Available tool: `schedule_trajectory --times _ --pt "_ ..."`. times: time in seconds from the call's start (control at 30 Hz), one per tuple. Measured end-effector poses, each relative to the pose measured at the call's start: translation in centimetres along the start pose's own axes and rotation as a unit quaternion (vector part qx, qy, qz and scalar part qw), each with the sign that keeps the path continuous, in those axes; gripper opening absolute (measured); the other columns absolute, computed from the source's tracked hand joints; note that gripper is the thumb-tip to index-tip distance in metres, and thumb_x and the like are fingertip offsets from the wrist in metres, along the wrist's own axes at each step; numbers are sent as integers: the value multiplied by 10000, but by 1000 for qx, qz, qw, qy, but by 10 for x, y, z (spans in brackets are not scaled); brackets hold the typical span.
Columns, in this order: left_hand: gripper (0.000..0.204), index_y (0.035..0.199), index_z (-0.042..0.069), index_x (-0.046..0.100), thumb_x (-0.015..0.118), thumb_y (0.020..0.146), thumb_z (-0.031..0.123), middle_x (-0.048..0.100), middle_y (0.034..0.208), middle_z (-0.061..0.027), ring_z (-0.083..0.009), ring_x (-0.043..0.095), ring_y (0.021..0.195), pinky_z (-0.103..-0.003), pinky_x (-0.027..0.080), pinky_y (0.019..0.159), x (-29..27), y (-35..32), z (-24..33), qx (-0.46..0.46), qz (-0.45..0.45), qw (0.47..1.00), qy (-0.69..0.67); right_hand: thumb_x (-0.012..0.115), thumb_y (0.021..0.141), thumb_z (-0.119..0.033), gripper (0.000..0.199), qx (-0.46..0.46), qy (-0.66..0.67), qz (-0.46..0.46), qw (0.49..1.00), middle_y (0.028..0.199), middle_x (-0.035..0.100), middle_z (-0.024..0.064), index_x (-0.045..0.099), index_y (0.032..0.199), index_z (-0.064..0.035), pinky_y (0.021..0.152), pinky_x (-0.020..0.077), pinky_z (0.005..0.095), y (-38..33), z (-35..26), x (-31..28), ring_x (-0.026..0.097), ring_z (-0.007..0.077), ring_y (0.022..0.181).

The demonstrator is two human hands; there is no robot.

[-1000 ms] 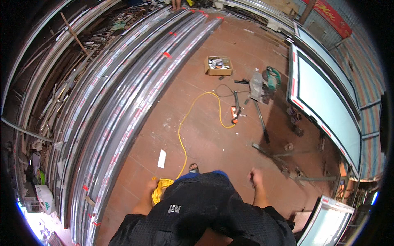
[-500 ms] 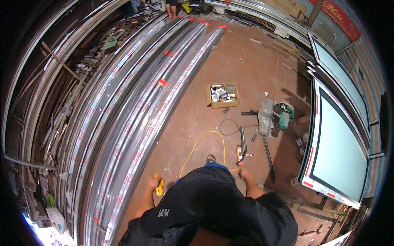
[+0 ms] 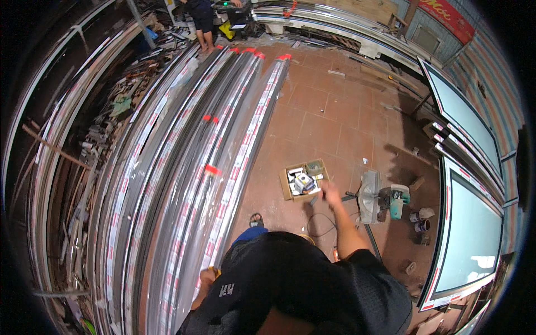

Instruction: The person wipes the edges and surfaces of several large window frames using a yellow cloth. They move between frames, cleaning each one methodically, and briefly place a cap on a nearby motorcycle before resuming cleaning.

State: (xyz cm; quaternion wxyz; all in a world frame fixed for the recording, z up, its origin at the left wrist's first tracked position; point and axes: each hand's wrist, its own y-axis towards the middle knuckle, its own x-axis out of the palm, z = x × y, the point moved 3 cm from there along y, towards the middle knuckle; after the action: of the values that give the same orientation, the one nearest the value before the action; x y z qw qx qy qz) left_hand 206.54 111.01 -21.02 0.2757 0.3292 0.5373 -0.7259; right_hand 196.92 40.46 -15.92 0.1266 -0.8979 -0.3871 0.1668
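At the lower left, my left hand (image 3: 207,277) is closed on a yellow thing (image 3: 218,272). Most of that thing is hidden beside my dark clothing, so I cannot make out its kind. My right hand (image 3: 330,193) is stretched forward over the floor with its fingers loosely apart, and nothing shows in it. From above, it overlaps the right edge of an open cardboard box (image 3: 287,192); I cannot tell whether they touch. Small white boxes (image 3: 304,181) and a clear container (image 3: 315,167) fill the cardboard box.
Long film-wrapped metal profiles (image 3: 229,184) with red-taped ends lie along the left. A green mitre saw (image 3: 397,202) stands on the tiles at right, near several small cans (image 3: 422,225). Framed glass panels (image 3: 474,223) lean farther right. Another person (image 3: 202,19) stands at the far left.
I have moved forward, and the cardboard box and saw are nearer. My right hand has swung from my side out toward the box. The yellow thing in my left hand is now mostly hidden.
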Motion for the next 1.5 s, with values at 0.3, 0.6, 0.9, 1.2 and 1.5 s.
schedule_trajectory --times 0.3,0.6,0.9,1.2,1.5 --pt "466 881 -39 731 736 833 425 732 826 -212 -288 722 776 -439 546 711 -343 298 208 23 123 954 -273 647 853 -221 172 433 15 75 898 695 683 126 738 763 -106 568 521 432 -152 188 52 672 284 635" --pt "443 853 16 737 671 859 454 728 748 -106 -244 704 662 -472 548 609 -384 501 358 150 19 989 -10 590 911 -286 238 184 -182 189 947 692 633 147 735 859 -105 630 497 482 180 29 27 660 323 695" --pt "342 943 92 735 518 1006 349 740 878 -97 -239 704 796 -402 552 721 -419 648 500 305 -165 869 353 679 988 -326 273 43 248 216 944 723 585 -13 666 1059 -63 549 426 250 449 -274 -88 510 89 586" --pt "346 903 97 714 570 888 411 727 820 -159 -373 716 807 -473 569 681 -458 854 821 444 -88 873 182 709 942 -365 366 286 -268 166 905 833 701 130 703 1103 -36 644 559 373 437 -73 -101 680 223 680" --pt "347 1146 67 659 580 1008 375 701 1008 -94 -277 706 891 -478 602 766 -459 870 1282 204 -416 827 -318 661 957 -277 302 349 410 592 600 859 699 127 672 1132 -30 491 474 325 419 -109 -102 622 201 589"
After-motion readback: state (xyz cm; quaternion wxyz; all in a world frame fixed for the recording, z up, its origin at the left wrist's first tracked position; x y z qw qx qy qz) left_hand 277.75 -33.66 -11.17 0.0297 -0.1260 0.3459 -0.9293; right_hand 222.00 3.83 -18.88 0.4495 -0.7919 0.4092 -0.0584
